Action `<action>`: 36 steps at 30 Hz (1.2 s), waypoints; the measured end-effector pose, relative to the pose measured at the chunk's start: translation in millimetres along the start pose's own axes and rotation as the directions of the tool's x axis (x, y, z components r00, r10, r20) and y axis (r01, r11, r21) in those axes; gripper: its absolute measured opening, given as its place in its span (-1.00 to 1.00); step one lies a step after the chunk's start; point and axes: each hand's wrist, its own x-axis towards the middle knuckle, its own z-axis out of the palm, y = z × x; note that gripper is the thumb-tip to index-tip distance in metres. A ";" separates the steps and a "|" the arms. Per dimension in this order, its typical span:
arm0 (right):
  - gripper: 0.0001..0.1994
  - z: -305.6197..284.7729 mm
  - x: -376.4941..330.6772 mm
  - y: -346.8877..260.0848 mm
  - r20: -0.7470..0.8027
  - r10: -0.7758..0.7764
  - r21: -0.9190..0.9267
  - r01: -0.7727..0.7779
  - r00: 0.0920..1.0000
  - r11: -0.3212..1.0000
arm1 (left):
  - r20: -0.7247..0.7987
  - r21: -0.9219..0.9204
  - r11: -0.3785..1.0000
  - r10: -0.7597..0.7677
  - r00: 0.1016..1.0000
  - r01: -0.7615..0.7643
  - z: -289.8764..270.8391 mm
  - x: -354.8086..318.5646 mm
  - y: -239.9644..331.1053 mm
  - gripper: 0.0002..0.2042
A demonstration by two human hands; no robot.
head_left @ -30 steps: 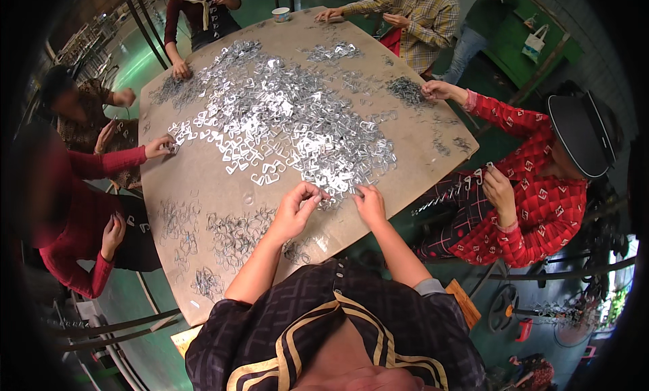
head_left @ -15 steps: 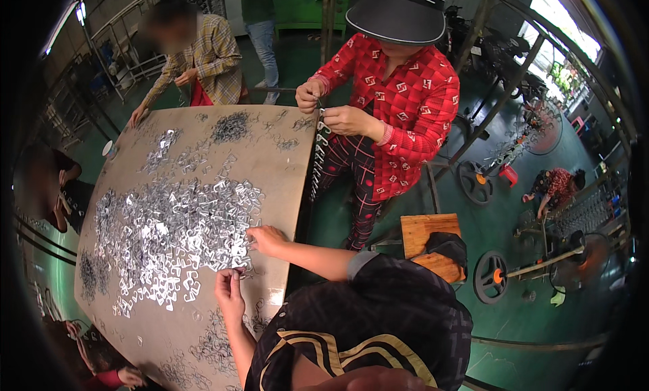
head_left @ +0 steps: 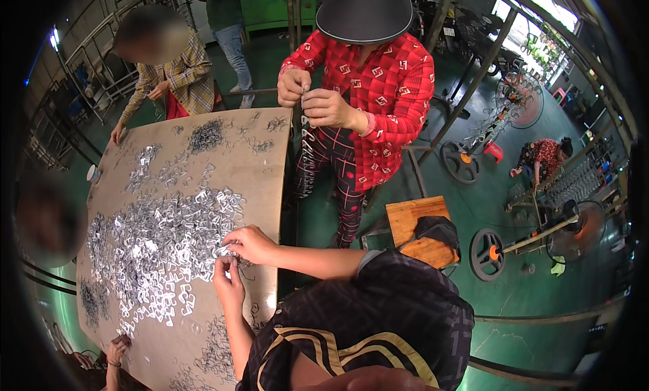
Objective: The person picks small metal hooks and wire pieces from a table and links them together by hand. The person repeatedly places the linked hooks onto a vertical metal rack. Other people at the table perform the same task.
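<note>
Head view, clock centred on the wearer's hands, 12 at the top. Silver hooks [head_left: 152, 245] are lying in a loose heap on the worktop [head_left: 253, 168], spreading from 8 to 11 o'clock. Right hand [head_left: 251, 245] is reaching in from 3, fingers bent at the heap's near edge. Left hand [head_left: 228, 276] is sitting just below, thumb and fingertips drawn close together. Cannot tell whether either is pinching a hook; tips too small and crowded.

Dark wires [head_left: 215, 350] are lying scattered at 6 to 7, near the left forearm; a darker pile [head_left: 206, 135] is sitting towards 11. Co-worker in red [head_left: 368, 113] is standing at 1, holding a chain [head_left: 307, 154] that is hanging beyond the edge. Another person's hand [head_left: 117, 349] is touching the heap's fringe at 8.

Risks, as judged: hooks are overlapping with open curves, so lifting one could drag neighbours along. Hands are working very near each other, so a knock could spill a piece. Worktop edge is running close by at 3; a sweeping right forearm could push strays off. Left sleeve or wrist could be mixing wires among hooks.
</note>
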 end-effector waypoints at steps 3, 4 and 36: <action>-0.82 -0.2 -1.1 -10.6 0.022 -0.009 0.014 0.009 1.000 1.000 | -0.009 0.069 0.998 -0.005 1.000 0.005 -1.6 0.4 7.1 -0.97; -0.81 1.8 -1.1 -11.0 0.017 -0.011 0.021 0.010 1.000 1.000 | -0.025 0.100 0.995 -0.009 1.000 0.012 -3.8 -1.0 9.6 -0.96; -0.66 -42.5 -13.6 -27.0 -0.116 -0.087 0.035 0.091 0.989 0.995 | -0.119 0.913 0.354 -0.244 0.963 0.203 -71.1 -66.1 -73.3 -0.89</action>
